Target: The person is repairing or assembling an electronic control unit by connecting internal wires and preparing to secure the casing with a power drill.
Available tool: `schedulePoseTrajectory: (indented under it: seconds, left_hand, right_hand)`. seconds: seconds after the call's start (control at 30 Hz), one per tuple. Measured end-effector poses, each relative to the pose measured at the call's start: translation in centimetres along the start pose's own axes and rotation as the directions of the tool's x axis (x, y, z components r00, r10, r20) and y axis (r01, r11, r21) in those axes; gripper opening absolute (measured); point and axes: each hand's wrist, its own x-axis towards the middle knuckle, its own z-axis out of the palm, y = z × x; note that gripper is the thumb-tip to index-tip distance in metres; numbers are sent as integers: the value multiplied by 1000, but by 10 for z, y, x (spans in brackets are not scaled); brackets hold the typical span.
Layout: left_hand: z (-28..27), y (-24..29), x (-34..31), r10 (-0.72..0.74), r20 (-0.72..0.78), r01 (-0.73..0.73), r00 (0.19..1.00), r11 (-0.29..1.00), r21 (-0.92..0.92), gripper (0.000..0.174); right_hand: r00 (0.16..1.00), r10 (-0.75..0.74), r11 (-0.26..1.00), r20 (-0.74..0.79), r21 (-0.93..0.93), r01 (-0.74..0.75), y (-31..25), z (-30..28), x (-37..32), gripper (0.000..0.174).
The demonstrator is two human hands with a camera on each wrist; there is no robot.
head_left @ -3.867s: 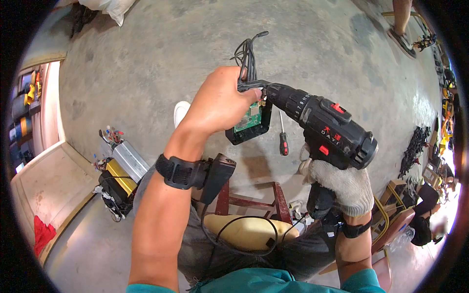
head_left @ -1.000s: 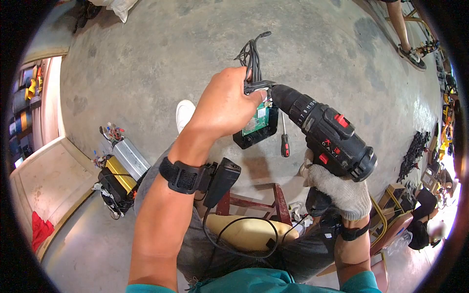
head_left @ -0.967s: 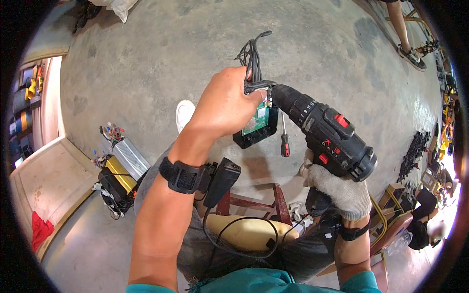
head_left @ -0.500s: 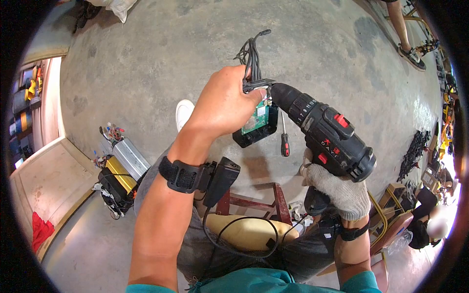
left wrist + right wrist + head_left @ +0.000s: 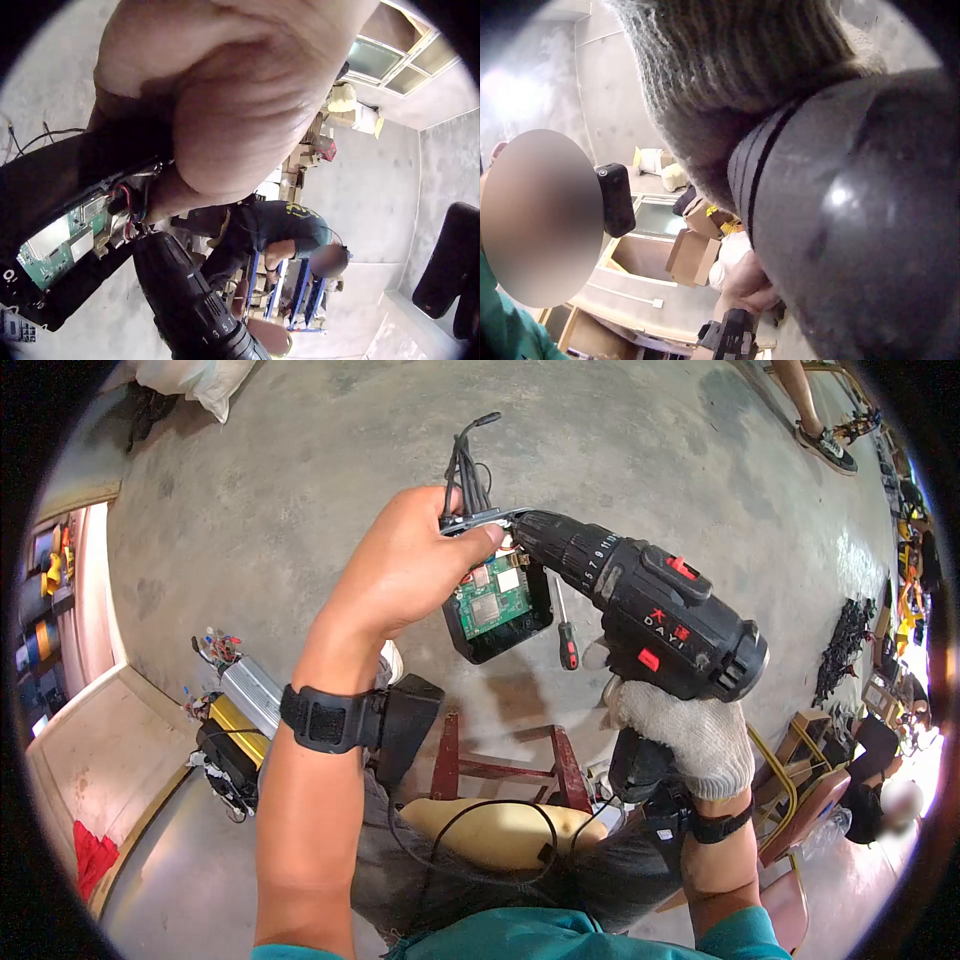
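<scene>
My bare left hand (image 5: 405,565) grips an open black plastic housing (image 5: 515,638) at its far end, thumb laid along the edge. Inside the housing is a green circuit board (image 5: 487,605), and the left wrist view shows thin red wires (image 5: 126,202) near the thumb. A bundle of black cables (image 5: 460,480) sticks up beyond the fingers. My right hand (image 5: 690,732), in a knitted glove, holds a black cordless drill (image 5: 675,620) by its handle. The drill's nose meets the housing's upper right corner, close to the left thumb; its tip is hidden there.
A screwdriver (image 5: 567,645) lies on the concrete floor beyond the housing. Below is a dark red stool frame (image 5: 567,760) by a yellow cushion (image 5: 500,830). Silver and gold metal cases (image 5: 242,730) stand at left. Another person's shoe (image 5: 826,450) shows far right.
The left hand, housing and drill have shifted left in the head view, and more of the circuit board shows. The view itself has also shifted a little. Both grips stay the same.
</scene>
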Motion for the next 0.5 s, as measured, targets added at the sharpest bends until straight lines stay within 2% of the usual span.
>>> schedulePoseTrajectory:
  seconds: [0.1, 0.17, 0.23, 0.33, 0.4, 0.5]
  left_hand:
    - [0, -3, 1, 5, 11, -4, 1000, 998, -67, 8]
    - [-1, -6, 4, 24, 40, -19, 999, 990, -141, 8]
    - [0, -3, 1, 23, 38, -17, 999, 990, -142, 8]
    - [0, -5, 2, 21, 38, -16, 999, 992, -127, 8]
    - [0, -5, 2, 18, 39, -13, 999, 994, -113, 9]
    - [1, 0, -1, 28, 15, -28, 999, 999, -31, 10]
  right_hand:
    - [997, -57, 997, 52, -48, 59, -4, -4, 6, 36]
    - [998, -23, 999, 53, -35, 25, -10, -2, 5, 36]
    - [999, 11, 1000, 54, -22, -10, -11, -2, 4, 37]
    - [999, -36, 999, 41, -21, 37, -5, -5, 5, 36]
    - [992, 20, 1000, 127, -12, -19, -1, -10, 4, 31]
    - [993, 6, 1000, 116, 27, -9, 6, -10, 4, 34]
